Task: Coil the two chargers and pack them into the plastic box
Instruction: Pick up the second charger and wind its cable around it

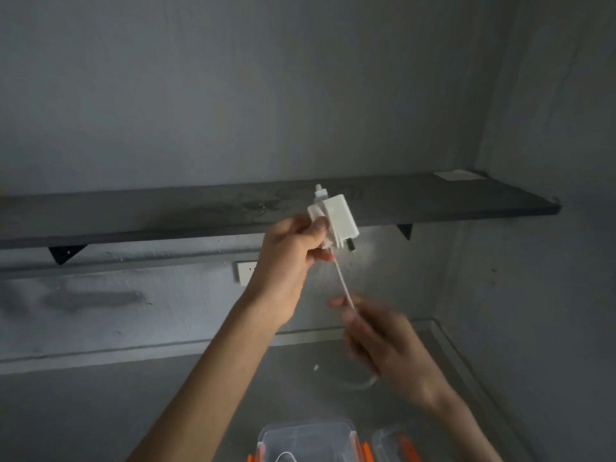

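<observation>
The left hand holds a white charger block up at shelf height, its grip clamped on the block's near side with the thumb pressed over turns of cable already wrapped round the body. From under that grip a thin white cable runs taut, down and to the right, into the right hand, whose fingers are closed on it; that hand is blurred, so exactly how the cable is pinched cannot be told.

The block looks light, hard and smooth, so it is best held by its flat faces, clear of the metal prongs at the lower end. The cable is soft and springy; I judge that the wound turns will slip loose if the thumb lifts.

Behind the raised grip runs the dark shelf, close enough to knock. Well below both hands, on the grey worktop, stands the clear plastic box with orange clips, open, with something white already inside. Its lid appears to lie just right of it. Open room lies between grip and box.
</observation>
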Motion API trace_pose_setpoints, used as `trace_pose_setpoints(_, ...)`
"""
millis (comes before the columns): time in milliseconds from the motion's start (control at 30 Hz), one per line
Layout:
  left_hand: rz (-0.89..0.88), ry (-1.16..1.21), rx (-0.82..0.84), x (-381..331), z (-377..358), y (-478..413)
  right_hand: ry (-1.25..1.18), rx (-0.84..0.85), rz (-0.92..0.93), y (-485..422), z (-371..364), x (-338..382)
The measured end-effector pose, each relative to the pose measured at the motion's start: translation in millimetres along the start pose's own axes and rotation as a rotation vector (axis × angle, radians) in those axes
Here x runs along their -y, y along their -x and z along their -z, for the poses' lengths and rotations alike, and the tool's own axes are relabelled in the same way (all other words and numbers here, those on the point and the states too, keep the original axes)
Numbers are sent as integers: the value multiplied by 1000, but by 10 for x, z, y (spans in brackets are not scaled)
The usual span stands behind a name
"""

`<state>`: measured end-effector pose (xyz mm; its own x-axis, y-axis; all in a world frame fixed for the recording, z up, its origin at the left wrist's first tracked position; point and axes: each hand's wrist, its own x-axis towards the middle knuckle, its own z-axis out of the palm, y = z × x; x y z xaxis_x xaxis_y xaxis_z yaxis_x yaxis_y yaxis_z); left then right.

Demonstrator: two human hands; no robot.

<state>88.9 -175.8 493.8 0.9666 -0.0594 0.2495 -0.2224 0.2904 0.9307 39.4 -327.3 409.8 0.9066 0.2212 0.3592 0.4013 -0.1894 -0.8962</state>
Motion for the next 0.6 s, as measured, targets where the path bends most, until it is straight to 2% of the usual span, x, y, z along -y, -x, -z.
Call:
trace_pose_setpoints(33, -22, -96, -70, 49, 14, -43, 98, 44, 1, 92, 10, 44)
trace_pose_setpoints(100, -15, -290, -113, 161, 77, -55, 352, 21, 77, 174, 102, 183)
trace_pose_setpoints(233, 6, -547, 44, 282, 28, 133, 896, -272, 334, 53, 480, 632)
trace_pose_setpoints(300, -22, -615, 167, 240, -37, 258, 1035, -354, 475, -122, 635, 789)
trace_pose_setpoints(367, -68, -683, 249, 162, -60, 358, 962, -220, 578, -313, 786, 835)
trace_pose_setpoints(433, -78, -739, 323, 46, -33, 426, 820, -59, 605, -484, 926, 786)
trace_pose_setpoints(533, 2, -750, 499, -80, 22, 496, 544, 2, 438, -639, 995, 624)
trace_pose_setpoints(600, 51, -647, 560, -106, 33, 516, 388, 56, 325, -648, 914, 492)
